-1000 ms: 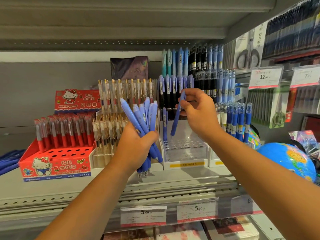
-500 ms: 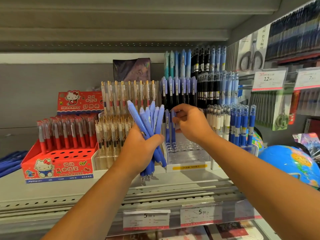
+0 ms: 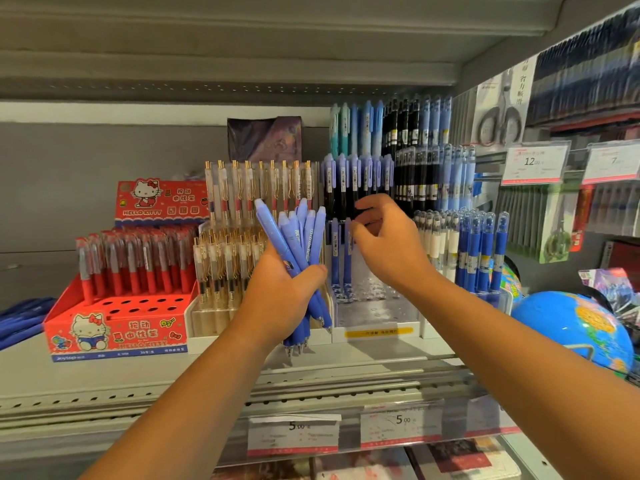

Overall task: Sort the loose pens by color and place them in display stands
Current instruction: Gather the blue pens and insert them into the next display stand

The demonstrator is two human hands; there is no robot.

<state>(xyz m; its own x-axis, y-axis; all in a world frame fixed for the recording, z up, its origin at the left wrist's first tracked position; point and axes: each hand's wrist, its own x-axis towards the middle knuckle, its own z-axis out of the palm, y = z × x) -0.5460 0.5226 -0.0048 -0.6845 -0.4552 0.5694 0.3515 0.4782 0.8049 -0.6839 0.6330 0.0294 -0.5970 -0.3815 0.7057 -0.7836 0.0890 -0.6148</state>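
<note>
My left hand (image 3: 280, 299) grips a fanned bundle of several light blue pens (image 3: 299, 237), tips down, in front of the shelf displays. Just right of the bundle, a clear tiered display stand (image 3: 375, 306) holds two blue pens (image 3: 341, 252) upright in its lower left holes. My right hand (image 3: 388, 240) hovers beside those two pens, fingers loosely curled and holding nothing. Rows of blue and black pens (image 3: 356, 178) fill the stand's upper tiers.
To the left, a red Hello Kitty box (image 3: 117, 327) holds red pens, next to a clear stand of gold-clip pens (image 3: 228, 258). Blue-capped pens (image 3: 481, 251) stand at right, with a globe (image 3: 571, 330) beyond. Price tags (image 3: 398, 424) line the shelf edge.
My right hand lowered one blue pen into the clear stand beside the first, then let go and drew back slightly. The left hand kept its bundle.
</note>
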